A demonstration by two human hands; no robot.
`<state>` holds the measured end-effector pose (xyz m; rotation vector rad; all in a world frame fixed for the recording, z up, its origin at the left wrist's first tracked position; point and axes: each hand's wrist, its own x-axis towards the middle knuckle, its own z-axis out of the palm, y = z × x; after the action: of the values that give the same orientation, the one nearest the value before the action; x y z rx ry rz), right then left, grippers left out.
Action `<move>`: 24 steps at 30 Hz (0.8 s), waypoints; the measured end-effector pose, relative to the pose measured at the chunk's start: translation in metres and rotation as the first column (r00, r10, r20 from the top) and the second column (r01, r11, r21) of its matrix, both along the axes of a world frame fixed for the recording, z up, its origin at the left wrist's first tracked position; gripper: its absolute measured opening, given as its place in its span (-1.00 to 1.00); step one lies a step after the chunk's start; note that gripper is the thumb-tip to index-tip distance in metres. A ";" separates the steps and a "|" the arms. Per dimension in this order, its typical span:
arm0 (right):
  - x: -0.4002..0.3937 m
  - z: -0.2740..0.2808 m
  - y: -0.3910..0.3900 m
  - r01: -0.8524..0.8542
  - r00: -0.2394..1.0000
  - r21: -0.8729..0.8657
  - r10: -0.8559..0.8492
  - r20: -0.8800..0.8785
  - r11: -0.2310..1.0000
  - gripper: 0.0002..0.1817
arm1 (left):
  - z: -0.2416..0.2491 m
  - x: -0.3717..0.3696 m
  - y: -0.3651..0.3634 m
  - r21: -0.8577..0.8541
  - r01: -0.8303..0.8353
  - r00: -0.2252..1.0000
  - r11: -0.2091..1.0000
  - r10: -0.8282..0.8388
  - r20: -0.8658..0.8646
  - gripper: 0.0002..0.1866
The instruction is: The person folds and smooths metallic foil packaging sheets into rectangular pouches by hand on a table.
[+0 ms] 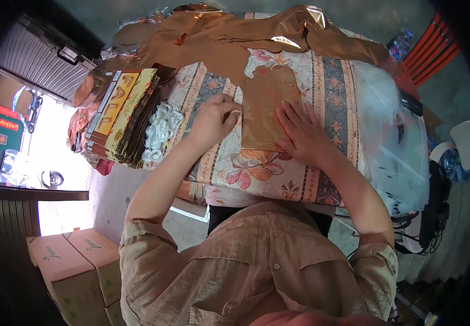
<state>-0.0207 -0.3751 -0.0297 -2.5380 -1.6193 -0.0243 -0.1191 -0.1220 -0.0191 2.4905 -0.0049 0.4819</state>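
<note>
A flat golden-brown foil piece lies on the patterned tablecloth in front of me, with a small reddish spot near its top. My right hand rests on its right side, palm down with fingers spread. At its left edge is my left hand, fingers curled in a pinch; what they hold, if anything, is too small to name. White fabric roses sit left of my left hand, beside a stack of printed cards reading "FALL".
Large copper-coloured foil sheets spread across the table's far side. Clear plastic bags cover the right end, with a dark object on them. Cardboard boxes stand on the floor at lower left. Orange poles are at upper right.
</note>
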 end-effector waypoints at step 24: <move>-0.001 0.003 -0.001 0.000 1.000 0.046 0.001 -0.028 0.999 -0.26 | -0.013 0.038 0.002 -0.522 0.053 0.995 0.852 -0.088 -0.043 -0.53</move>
<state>-0.0216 -0.3757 -0.0268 -2.4926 -1.5906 -0.0258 -0.0811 -0.1195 -0.0323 1.9600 0.0534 0.3164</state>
